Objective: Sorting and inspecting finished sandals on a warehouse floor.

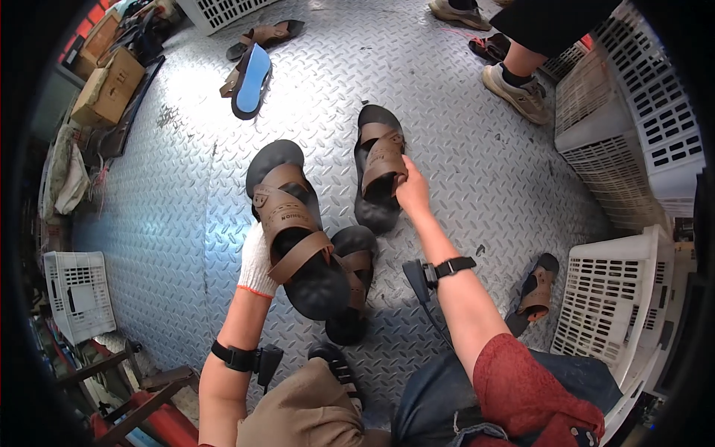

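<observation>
A floor of embossed steel tread plate (462,149) fills the scene, ringed by white slatted plastic crates (633,127) at the right and cardboard boxes (108,86) at the far left, with another person's legs and sneakers (518,93) at the top edge. In the middle, the gloved left hand (257,261) holds up a brown strapped sandal with a black sole (294,231), the fingers wrapped behind it and mostly hidden, so their spread cannot be told. The bare right hand (413,190) reaches forward, its fingertips (402,179) pinched together on the brown strap of a second sandal (376,175) lying flat on the plate just beyond them. A third sandal (354,287) lies on the floor below the raised one, near the left palm. A fourth (536,290) rests well to the right of the right forearm, and two more sandals (253,63) lie far beyond both hands. Black bands circle both wrists.
</observation>
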The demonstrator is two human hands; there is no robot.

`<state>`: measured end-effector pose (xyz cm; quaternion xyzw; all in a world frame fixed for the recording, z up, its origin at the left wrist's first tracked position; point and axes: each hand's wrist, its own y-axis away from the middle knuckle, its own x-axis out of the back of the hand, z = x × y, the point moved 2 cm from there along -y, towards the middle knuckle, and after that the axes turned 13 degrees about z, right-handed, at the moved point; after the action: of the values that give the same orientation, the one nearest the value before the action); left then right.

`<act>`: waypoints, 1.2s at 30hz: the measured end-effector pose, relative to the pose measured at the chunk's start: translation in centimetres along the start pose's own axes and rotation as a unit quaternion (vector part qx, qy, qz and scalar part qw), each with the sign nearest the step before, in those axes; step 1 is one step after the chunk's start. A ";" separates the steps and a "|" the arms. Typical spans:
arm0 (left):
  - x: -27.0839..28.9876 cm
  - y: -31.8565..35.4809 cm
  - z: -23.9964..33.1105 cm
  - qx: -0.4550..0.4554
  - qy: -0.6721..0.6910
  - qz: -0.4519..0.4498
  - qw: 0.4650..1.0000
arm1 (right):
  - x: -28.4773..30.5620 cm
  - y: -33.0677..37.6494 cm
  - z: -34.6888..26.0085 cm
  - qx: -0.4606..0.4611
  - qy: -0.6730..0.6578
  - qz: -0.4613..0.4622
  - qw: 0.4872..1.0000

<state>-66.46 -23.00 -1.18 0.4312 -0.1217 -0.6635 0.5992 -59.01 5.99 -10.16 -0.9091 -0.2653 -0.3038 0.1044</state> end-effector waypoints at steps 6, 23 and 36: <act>-0.4 -0.7 0.4 -0.066 -0.111 -0.019 0.991 | 6.8 5.2 -5.6 0.255 -0.050 0.105 0.960; -3.4 -0.5 2.7 -0.087 -0.042 -0.055 0.994 | 11.4 9.3 -13.0 0.264 -0.117 0.060 0.955; -0.6 -6.3 1.5 -0.477 -0.589 0.045 0.651 | -3.0 6.6 -3.7 0.106 -0.069 -0.201 0.971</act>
<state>-71.90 -21.43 -4.30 -0.4012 -0.1351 -0.7173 0.5535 -59.27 -2.08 -9.18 -0.8396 -0.4801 -0.2254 0.1178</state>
